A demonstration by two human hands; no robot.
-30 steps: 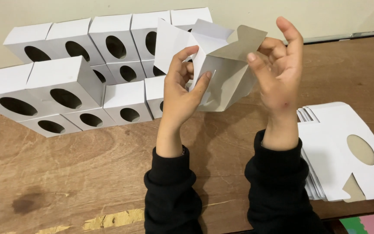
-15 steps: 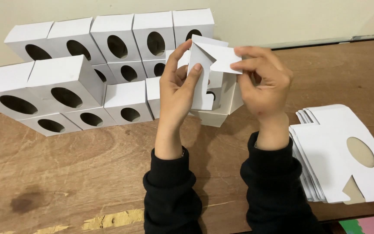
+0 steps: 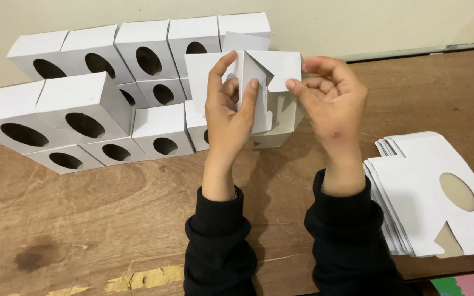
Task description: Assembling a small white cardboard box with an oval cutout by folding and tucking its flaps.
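Both hands, left hand (image 3: 227, 112) and right hand (image 3: 333, 104), pinch a half-folded white cardboard box (image 3: 270, 96), flaps open. Many finished white boxes with oval holes (image 3: 83, 109) line the wooden table's (image 3: 111, 219) far edge; a stack of flat white blanks (image 3: 434, 192) waits at its right edge.

Both hands hold a white box (image 3: 264, 98) mid-air: left hand (image 3: 229, 112) grips its side, right hand (image 3: 333, 101) pinches a top flap. Finished boxes (image 3: 111, 104) stacked behind, flat blanks (image 3: 429, 192) at right, on wood table (image 3: 111, 230). Box bottom prob. open.

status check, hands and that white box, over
Left hand and right hand both gripping half-folded white carton, flaps open, held above wooden table. Folded cartons stacked behind, flat blanks at right. Nothing in the way.
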